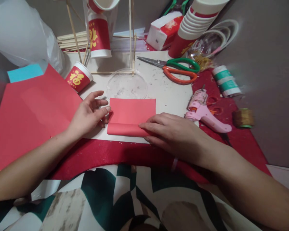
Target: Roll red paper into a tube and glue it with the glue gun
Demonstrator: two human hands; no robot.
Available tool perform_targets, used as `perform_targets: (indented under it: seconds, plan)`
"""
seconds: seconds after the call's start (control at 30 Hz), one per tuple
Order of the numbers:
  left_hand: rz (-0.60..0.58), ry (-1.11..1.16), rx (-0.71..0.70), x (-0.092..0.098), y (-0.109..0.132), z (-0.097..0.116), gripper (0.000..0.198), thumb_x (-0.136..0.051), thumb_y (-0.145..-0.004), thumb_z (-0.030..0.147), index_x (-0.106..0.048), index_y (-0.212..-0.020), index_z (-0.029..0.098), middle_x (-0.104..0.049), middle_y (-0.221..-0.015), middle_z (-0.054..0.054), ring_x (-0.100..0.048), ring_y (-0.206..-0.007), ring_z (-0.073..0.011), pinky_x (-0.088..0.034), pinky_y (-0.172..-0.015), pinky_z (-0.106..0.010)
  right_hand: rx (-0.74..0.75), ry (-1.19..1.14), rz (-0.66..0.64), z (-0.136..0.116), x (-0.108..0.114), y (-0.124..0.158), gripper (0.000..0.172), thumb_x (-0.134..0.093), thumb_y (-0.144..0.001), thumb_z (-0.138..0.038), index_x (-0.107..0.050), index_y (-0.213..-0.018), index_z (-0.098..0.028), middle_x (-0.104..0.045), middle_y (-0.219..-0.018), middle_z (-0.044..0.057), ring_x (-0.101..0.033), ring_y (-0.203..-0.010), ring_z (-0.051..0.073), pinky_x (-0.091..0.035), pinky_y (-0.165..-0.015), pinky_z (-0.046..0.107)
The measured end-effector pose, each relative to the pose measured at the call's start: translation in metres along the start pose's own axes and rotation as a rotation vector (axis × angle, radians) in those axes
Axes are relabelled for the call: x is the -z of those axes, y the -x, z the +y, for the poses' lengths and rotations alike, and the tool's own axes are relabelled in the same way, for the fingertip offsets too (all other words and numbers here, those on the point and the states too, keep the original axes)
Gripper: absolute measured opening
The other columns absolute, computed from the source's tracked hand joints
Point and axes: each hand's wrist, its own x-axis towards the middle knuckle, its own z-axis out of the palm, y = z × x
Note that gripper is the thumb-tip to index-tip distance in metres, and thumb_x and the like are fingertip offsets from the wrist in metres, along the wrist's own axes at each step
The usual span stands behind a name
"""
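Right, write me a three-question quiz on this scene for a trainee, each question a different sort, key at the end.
1. Multiple choice. The fingers of the right hand rest on:
A. a spool of thread
B. the folded red paper
C. a paper cup
2. True or false: the scissors have one green handle and one orange handle.
3. Fill in the colour: the glue gun on the red cloth has a ____ grip.

Key: 1. B; 2. True; 3. pink.
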Motion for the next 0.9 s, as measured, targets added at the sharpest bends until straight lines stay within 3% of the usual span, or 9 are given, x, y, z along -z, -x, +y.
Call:
perform_targets:
  seconds: [0.3, 0.47, 0.6, 0.73, 0.83, 0.9]
  plan:
    - [-0.097, 0.124, 0.057, -0.002, -0.011, 0.006, 0.044, -0.074, -0.072, 0.015, -0.063, -0.115, 0.02, -0.06, -0.075, 0.003, -0.043, -0.043, -0.0032, -0.033, -0.04, -0.019, 0.017, -0.013, 0.007, 0.001, -0.001, 0.0, 0.031, -0.047, -0.101, -0.029, -0.07, -0.119, -0.019, -0.072, -0.106, 0.013, -0.066, -0.096, 0.026, -0.049, -0.075, 0.035]
    - [-0.115, -0.099, -0.075, 0.002, -0.011, 0.008, 0.012, -0.072, -0.075, 0.021, -0.07, -0.087, 0.018, -0.059, -0.065, 0.003, -0.046, -0.046, -0.0067, -0.037, -0.044, -0.021, 0.019, -0.007, 0.022, 0.002, -0.002, 0.0, 0.03, -0.048, -0.1, -0.028, -0.071, -0.117, -0.019, -0.072, -0.104, 0.012, -0.065, -0.095, 0.026, -0.048, -0.075, 0.035]
    - [-0.16, -0.252, -0.172, 0.006, -0.009, 0.008, 0.013, -0.065, -0.079, 0.023, -0.073, -0.088, 0.018, -0.058, -0.056, 0.002, -0.052, -0.049, -0.0113, -0.045, -0.051, -0.025, 0.027, -0.004, 0.027, 0.002, -0.003, 0.0, 0.03, -0.05, -0.1, -0.029, -0.071, -0.117, -0.017, -0.071, -0.104, 0.012, -0.065, -0.093, 0.026, -0.049, -0.076, 0.036]
    - [-0.127, -0.407, -0.355, 0.009, -0.007, -0.001, 0.02, -0.057, -0.08, 0.018, -0.074, -0.09, 0.019, -0.073, -0.077, -0.002, -0.068, -0.071, -0.0172, -0.055, -0.069, -0.03, 0.028, 0.002, 0.046, 0.002, -0.005, 0.0, 0.03, -0.049, -0.1, -0.029, -0.071, -0.117, -0.018, -0.071, -0.107, 0.012, -0.065, -0.093, 0.026, -0.049, -0.078, 0.037]
    - [-0.137, -0.58, -0.587, 0.012, -0.008, -0.009, 0.025, -0.052, -0.083, 0.013, -0.073, -0.093, 0.021, -0.077, -0.097, -0.003, -0.071, -0.09, -0.0191, -0.057, -0.083, -0.034, 0.02, 0.011, 0.035, 0.001, -0.005, 0.0, 0.03, -0.049, -0.1, -0.029, -0.071, -0.119, -0.019, -0.072, -0.11, 0.012, -0.066, -0.094, 0.026, -0.05, -0.078, 0.037]
    - [-0.179, -0.69, -0.755, 0.015, -0.01, -0.014, 0.026, -0.05, -0.087, 0.011, -0.072, -0.098, 0.021, -0.077, -0.103, -0.004, -0.071, -0.094, -0.0185, -0.058, -0.084, -0.034, 0.022, 0.019, 0.021, 0.001, -0.004, 0.0, 0.031, -0.049, -0.101, -0.028, -0.07, -0.122, -0.019, -0.072, -0.111, 0.012, -0.066, -0.095, 0.026, -0.05, -0.078, 0.037]
